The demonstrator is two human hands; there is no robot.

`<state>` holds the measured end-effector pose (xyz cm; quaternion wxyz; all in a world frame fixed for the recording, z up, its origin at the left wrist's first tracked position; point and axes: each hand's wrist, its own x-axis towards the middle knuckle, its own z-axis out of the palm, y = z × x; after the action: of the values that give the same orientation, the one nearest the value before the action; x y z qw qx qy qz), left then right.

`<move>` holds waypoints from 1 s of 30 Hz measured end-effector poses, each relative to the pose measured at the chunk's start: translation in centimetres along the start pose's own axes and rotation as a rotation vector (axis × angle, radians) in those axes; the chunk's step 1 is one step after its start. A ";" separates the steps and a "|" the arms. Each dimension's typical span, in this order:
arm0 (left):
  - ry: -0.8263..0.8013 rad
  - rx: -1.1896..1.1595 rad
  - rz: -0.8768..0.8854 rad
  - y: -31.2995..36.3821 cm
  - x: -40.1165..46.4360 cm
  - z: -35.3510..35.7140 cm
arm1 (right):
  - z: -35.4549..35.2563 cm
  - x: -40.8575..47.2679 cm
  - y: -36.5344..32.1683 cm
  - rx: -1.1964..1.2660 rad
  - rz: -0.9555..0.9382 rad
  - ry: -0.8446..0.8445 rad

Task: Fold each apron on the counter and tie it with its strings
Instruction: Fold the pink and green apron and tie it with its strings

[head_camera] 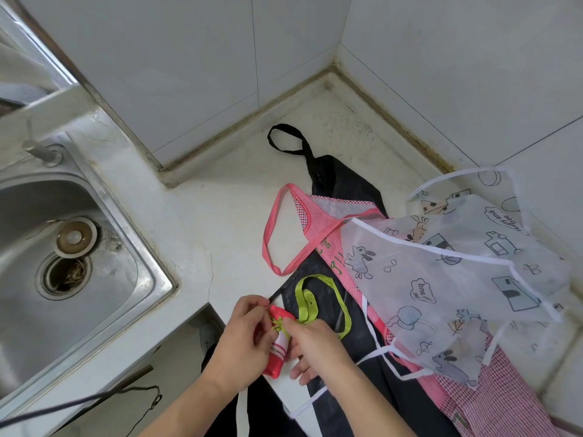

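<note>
A small folded red apron bundle point(277, 345) with white stripes sits at the counter's front edge. Lime-green strings point(307, 299) wrap around it and loop away over the black apron point(344, 184). My left hand point(243, 339) holds the bundle's left side and pinches the green string at its top. My right hand point(315, 345) pinches the string from the right, its fingers over the bundle. A pink checked apron point(328, 244) with a pink neck loop lies on the black one. A translucent printed apron point(441, 279) covers both on the right.
A steel sink point(63, 247) with an open drain lies to the left, with a tap base behind it. White tiled walls point(205, 74) meet in a corner behind the counter point(220, 216). A thin black cable point(94, 397) hangs below the counter front.
</note>
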<state>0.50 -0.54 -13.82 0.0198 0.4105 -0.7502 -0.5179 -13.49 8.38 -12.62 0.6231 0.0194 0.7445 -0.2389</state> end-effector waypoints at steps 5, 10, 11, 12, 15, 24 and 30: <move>-0.078 -0.140 -0.057 0.4 -0.7 -0.9 | 1.4 0.0 0.6 0.183 -0.030 0.072; 0.088 -0.333 -0.115 1.7 -1.5 -2.6 | 1.9 -2.0 -0.4 0.186 -0.188 0.081; 0.192 -0.367 -0.158 2.2 -1.6 -3.2 | 2.0 -2.9 -1.1 0.152 -0.242 0.101; 0.296 -0.388 -0.205 2.6 -1.7 -3.9 | 2.0 -3.8 -1.8 0.108 -0.300 0.125; 0.402 -0.482 -0.311 4.4 -1.9 -7.1 | 2.4 -6.7 -4.3 -0.041 -0.499 0.170; 0.077 -0.595 -0.115 10.6 -4.9 -21.1 | 8.9 -17.5 -12.0 -0.689 -1.034 0.217; 0.221 -0.681 0.047 11.6 -9.4 -29.5 | 15.9 -22.0 -15.0 -0.868 -1.205 0.314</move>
<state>13.26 -15.53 12.82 0.2484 0.4166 -0.5369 -0.6903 1.11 -4.97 11.27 0.2231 -0.6039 0.7335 -0.2180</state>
